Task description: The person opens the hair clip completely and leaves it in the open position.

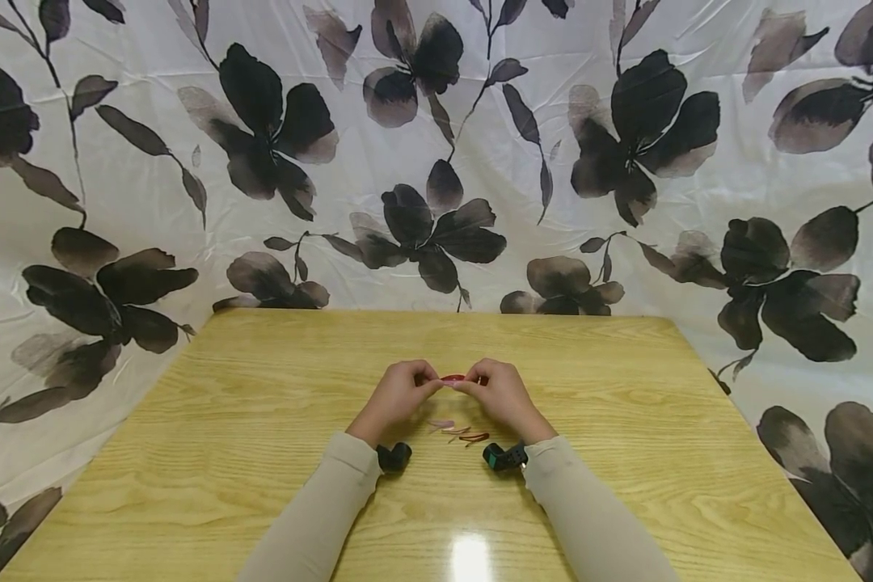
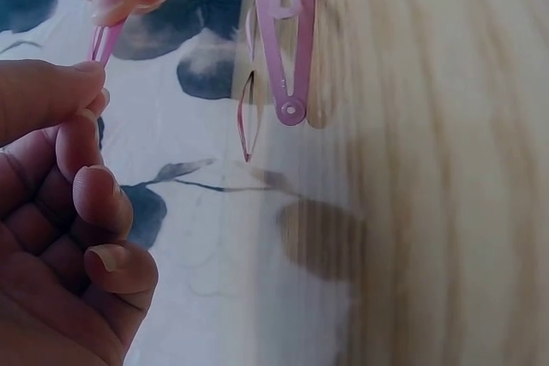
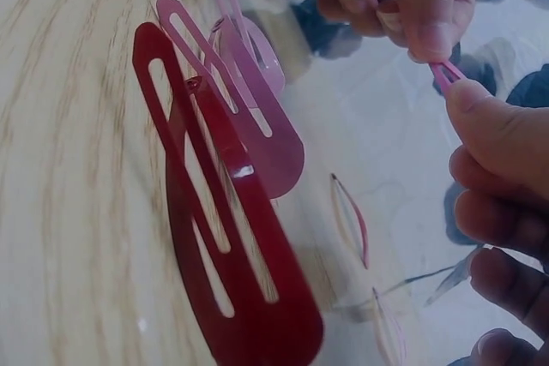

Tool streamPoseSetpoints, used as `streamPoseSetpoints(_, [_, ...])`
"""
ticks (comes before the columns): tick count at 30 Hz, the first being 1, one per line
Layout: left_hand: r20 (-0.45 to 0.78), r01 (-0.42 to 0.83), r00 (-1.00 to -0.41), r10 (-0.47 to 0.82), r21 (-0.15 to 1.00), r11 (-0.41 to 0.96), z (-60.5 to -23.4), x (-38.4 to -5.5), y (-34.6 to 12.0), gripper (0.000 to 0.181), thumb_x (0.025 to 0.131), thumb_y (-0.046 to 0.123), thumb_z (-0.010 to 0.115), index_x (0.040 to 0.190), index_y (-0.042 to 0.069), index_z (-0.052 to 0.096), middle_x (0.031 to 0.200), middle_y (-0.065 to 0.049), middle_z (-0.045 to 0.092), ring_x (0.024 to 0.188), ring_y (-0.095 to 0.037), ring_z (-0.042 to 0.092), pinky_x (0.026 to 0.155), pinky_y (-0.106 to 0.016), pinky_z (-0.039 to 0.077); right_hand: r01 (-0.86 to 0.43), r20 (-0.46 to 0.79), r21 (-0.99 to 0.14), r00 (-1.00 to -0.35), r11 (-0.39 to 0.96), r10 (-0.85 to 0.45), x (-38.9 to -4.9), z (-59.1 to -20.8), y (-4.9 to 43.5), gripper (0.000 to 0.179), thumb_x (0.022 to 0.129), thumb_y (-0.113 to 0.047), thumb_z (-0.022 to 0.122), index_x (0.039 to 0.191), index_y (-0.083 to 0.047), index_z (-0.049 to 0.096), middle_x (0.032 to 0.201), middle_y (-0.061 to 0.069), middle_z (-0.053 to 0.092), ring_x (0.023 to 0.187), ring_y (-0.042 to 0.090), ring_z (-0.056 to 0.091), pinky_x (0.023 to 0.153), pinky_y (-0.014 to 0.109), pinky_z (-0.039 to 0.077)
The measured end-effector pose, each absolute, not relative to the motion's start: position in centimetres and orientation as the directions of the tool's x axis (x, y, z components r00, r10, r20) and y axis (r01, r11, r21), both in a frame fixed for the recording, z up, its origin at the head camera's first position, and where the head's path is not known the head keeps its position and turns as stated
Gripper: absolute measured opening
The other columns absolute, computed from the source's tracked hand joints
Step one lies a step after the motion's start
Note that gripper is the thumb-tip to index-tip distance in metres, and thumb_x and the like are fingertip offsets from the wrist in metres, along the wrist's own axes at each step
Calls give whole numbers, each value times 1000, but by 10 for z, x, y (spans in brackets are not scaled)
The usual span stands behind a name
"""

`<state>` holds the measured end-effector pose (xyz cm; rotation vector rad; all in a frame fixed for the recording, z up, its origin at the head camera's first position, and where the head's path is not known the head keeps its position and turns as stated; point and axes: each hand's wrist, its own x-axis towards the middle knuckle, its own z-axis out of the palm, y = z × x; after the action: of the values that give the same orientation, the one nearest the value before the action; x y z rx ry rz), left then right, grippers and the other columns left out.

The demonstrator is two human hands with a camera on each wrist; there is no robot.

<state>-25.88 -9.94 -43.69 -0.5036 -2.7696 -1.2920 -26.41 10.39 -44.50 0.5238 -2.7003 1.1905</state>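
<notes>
Both hands meet over the middle of the table, pinching a small pink snap hair clip between them. My left hand grips one end with thumb and forefinger; in the left wrist view its other fingers are curled loosely. My right hand pinches the opposite end. Nearer my body lie several more snap clips, among them a dark red clip and a pink clip, both with their parts apart. Beyond the hands, a red clip shows in the head view.
The wooden table reaches back to a white cloth with dark flowers. A black wrist camera sits by the left cuff, another camera by the right. Light reflects off the table's front.
</notes>
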Motion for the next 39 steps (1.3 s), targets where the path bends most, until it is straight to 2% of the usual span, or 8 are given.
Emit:
streamPoseSetpoints(11, [174, 326, -939, 295, 722, 610, -431, -253, -94, 14, 94, 24, 65, 85, 13, 66, 74, 1, 59, 62, -14, 49, 58, -27, 43, -406, 308, -671, -914, 620, -265, -267, -449, 108, 18, 87, -31, 72, 74, -19, 68, 76, -6, 61, 65, 11, 48, 60, 26, 41])
streamPoseSetpoints(19, [172, 317, -943, 283, 721, 616, -437, -254, -96, 13, 93, 24, 65, 85, 14, 67, 77, 1, 62, 64, -12, 50, 60, -27, 44, -374, 274, -690, -927, 620, -254, -266, -449, 107, 18, 85, -34, 73, 74, -21, 70, 78, -7, 62, 66, 12, 50, 60, 26, 42])
streamPoseSetpoints(27, [182, 328, -941, 284, 690, 645, -437, -258, -101, 12, 93, 25, 66, 85, 16, 69, 76, 3, 61, 67, -12, 51, 64, -28, 45, -408, 275, -677, -912, 613, -304, -266, -449, 106, 15, 90, -30, 69, 84, -17, 75, 83, -5, 65, 70, 10, 52, 64, 26, 45])
streamPoseSetpoints(32, [152, 331, -936, 317, 691, 643, -440, -261, -107, 15, 93, 26, 66, 88, 13, 71, 81, 4, 64, 69, -12, 54, 67, -30, 47, -443, 284, -654, -895, 614, -343, -266, -451, 107, 15, 91, -29, 68, 89, -18, 76, 85, -7, 65, 72, 8, 53, 64, 25, 45])
streamPoseSetpoints(39, [117, 346, -920, 374, 690, 636, -442, -262, -111, 14, 94, 22, 64, 93, 11, 72, 90, 1, 67, 73, -12, 55, 69, -31, 48, -429, 268, -675, -901, 600, -342, -266, -450, 108, 7, 89, -28, 71, 87, -23, 75, 85, -10, 64, 74, 9, 54, 66, 26, 46])
